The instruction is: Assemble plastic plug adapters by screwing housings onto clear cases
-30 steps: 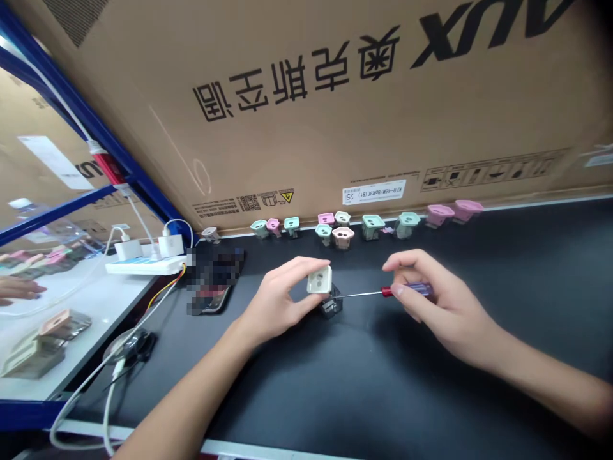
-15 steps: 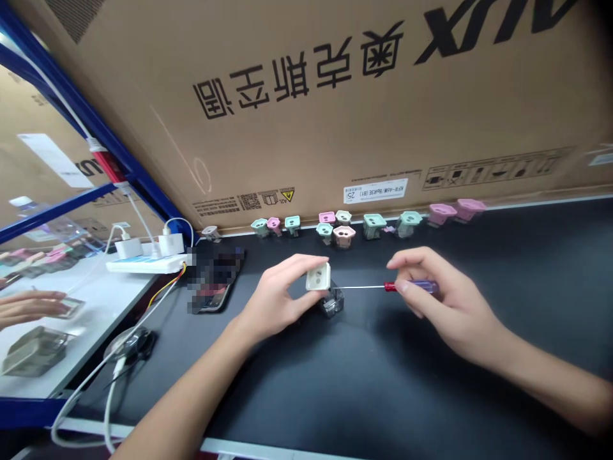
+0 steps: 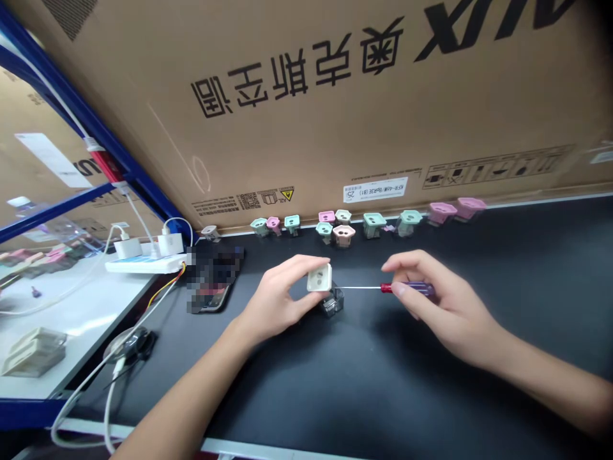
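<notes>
My left hand (image 3: 278, 299) pinches a small white square socket adapter (image 3: 319, 277) by its sides, with its holed face turned up. A smoky clear plastic housing (image 3: 331, 303) sits under it, partly hidden by the white face. My right hand (image 3: 443, 303) grips a screwdriver (image 3: 407, 289) with a purple handle and red collar. Its thin steel shaft points left, and its tip ends at the side of the housing. Whether the tip touches cannot be told.
Several pastel pink and mint socket parts (image 3: 343, 235) stand in a row along the back of the black workbench (image 3: 383, 383), before a large AUX cardboard box (image 3: 306, 115). To the left lie a blurred phone (image 3: 209, 297), a power strip (image 3: 146, 264) with chargers and cables.
A co-worker's hand has left the white table at the left. My hands have shifted only slightly, and the screwdriver tip has stayed by the housing.
</notes>
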A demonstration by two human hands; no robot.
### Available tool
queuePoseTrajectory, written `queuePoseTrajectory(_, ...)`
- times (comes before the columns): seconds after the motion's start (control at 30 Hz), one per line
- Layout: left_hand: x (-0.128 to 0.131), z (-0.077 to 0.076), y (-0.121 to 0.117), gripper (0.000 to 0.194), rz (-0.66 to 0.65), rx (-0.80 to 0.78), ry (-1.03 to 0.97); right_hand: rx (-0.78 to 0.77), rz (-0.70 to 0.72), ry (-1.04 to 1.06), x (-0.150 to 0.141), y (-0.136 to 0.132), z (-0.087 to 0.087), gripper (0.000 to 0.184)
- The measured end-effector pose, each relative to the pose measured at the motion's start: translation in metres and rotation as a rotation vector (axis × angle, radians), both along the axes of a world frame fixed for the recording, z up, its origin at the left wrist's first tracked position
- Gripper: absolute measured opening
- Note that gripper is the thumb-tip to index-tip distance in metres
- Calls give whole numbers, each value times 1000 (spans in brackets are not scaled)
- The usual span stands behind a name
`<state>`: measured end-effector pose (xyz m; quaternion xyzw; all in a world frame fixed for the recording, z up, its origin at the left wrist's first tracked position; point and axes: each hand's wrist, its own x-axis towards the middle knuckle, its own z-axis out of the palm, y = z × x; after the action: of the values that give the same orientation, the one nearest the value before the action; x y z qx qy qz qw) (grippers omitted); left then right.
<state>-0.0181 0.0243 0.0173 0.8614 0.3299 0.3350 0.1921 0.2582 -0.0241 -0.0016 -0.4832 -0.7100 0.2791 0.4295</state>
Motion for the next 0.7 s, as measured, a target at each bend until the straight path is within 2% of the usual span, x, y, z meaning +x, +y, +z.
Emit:
queuePoseTrajectory(0.2,-2,-1,1,38,15,3,-20,41,-43,-62,0,-2,0,15)
queuePoseTrajectory(0.37,-2,-5,1,53,33,-180,-221,77,-76,-59,3,1,0,16)
queuePoseTrajectory(0.53,-2,-2,2,46,10,-323,-424,74,-61,-170,15,25,-6,22)
queuePoseTrajectory(0.7,-2,-1,4,42,7,-454,-566,96,-17,-366,31,50,-23,27)
